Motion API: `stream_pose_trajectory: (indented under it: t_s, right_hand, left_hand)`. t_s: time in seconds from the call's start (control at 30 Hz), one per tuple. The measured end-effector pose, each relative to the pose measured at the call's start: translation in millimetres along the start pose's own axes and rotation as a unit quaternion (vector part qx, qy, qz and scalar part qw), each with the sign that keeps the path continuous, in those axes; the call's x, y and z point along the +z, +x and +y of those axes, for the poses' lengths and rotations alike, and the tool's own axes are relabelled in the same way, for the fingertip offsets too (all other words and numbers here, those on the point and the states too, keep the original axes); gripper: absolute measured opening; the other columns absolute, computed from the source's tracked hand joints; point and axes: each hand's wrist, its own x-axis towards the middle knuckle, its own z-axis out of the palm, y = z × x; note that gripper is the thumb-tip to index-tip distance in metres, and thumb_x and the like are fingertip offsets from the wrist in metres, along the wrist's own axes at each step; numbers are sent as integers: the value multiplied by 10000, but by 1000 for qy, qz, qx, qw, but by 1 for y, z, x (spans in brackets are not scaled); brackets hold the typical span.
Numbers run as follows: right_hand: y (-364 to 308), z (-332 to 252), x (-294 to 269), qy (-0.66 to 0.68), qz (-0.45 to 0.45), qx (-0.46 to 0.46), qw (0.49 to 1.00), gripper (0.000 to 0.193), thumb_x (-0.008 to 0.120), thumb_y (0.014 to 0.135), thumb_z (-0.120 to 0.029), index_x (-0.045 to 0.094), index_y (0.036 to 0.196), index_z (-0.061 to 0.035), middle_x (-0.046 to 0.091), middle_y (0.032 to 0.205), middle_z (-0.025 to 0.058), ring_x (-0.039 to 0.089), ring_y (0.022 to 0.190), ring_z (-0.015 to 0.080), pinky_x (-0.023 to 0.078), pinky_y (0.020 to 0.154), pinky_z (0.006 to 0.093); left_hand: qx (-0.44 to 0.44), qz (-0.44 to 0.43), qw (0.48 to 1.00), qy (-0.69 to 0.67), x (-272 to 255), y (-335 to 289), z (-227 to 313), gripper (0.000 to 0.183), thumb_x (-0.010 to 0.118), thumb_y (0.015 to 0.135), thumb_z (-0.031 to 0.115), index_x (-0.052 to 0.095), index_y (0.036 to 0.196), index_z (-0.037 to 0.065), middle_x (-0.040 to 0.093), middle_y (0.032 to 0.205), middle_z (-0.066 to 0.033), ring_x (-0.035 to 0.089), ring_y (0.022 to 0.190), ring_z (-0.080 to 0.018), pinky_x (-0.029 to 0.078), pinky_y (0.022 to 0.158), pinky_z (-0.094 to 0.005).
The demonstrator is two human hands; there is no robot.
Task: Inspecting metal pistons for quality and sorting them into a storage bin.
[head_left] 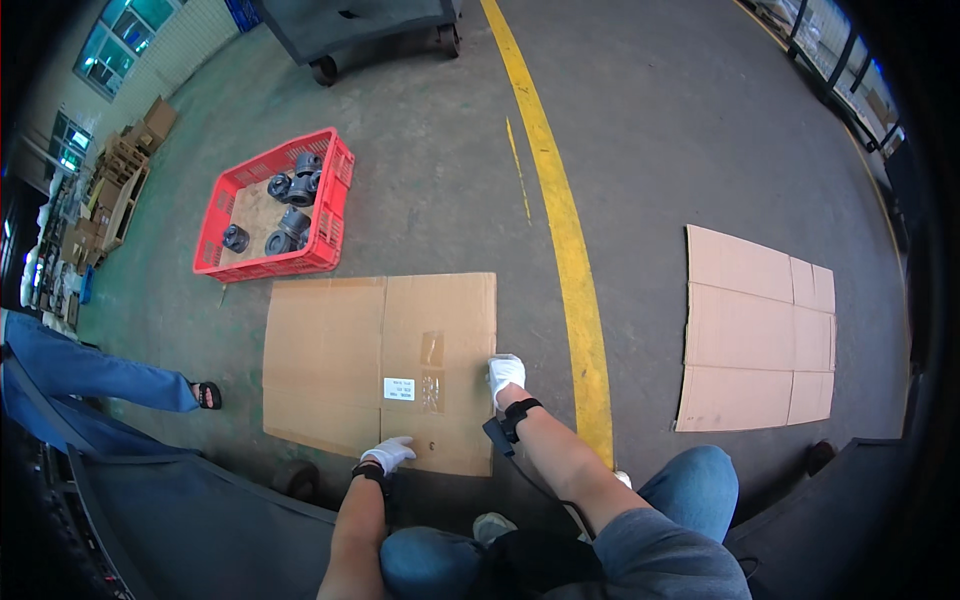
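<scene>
A flattened cardboard box lies on the floor in front of me, with a small white label and clear tape on its right half. At its right edge is my right hand in a white glove, its fingers closed on the cardboard's rim. My left hand, also in a white glove, rests on the near edge with fingers stretched out. Each wrist has a black strap.
Beyond the cardboard stands a red plastic crate with several dark metal parts. A yellow floor line runs to my right, with another flattened cardboard sheet past it. A grey wheeled cart stands ahead; a person's leg is at left.
</scene>
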Motion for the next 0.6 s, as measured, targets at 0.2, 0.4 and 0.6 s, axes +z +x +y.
stream_pose_trajectory:
  t_s: [0.2,0.4,0.6]
  right_hand:
    - [19,5,-4,-470,-48,-79,878,161,614,753,-150,698,759,-13,676,822,224,672,805,386,525,679,425]
    - [15,-9,-7,-253,-115,96,956,88,693,801,-104,668,777,-24,619,645,92,572,522,222,442,495,356]
    - [-2,-26,-9,-159,-105,46,981,243,759,756,-150,683,905,26,675,737,106,603,604,207,497,608,355]
  left_hand:
    - [55,29,991,115,-12,2,-29,586,653,858,275,493,1402,129,501,1418,-78,544,1180,-286,513,882,-402]
    - [-6,23,1000,8,-5,-6,-23,556,635,867,271,510,1388,122,515,1404,-86,549,1172,-283,517,878,-393]
    - [92,55,994,10,-11,2,-28,485,609,876,244,560,1336,100,579,1332,-94,549,1185,-262,510,898,-386]
